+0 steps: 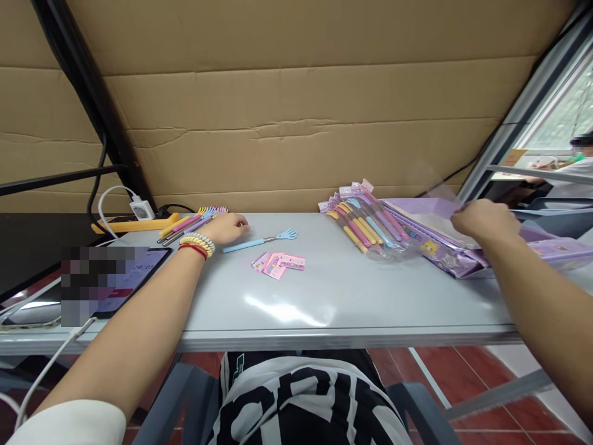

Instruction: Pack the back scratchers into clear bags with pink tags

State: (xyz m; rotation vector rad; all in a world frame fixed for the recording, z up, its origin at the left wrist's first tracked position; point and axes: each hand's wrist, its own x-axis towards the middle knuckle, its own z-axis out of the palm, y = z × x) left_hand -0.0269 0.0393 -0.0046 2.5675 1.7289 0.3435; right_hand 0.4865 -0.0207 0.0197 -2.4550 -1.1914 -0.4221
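My left hand (pixel 226 228) rests low over the tabletop, its fingers loosely apart and holding nothing visible. Beside it lies a light-blue back scratcher (pixel 248 245) with a hand-shaped head. Just behind my left wrist is a pile of back scratchers (pixel 188 225) in yellow, pink, purple and blue. My right hand (pixel 485 222) is closed on a clear plastic bag (pixel 435 179), above a purple printed box (pixel 445 254); its fingertips are partly hidden. Left of that box, several back scratchers (pixel 364 222) in clear wrappers lie fanned out. Small pink printed cards (pixel 278 264) sit mid-table.
A tablet (pixel 134 281) with a lit screen lies at the left, near a yellow power strip (pixel 169 222) with a white charger (pixel 141 208). Cardboard (pixel 296 136) walls the back of the table (pixel 352 303). Beyond the right-hand frame, another person (pixel 579 167) is partly visible.
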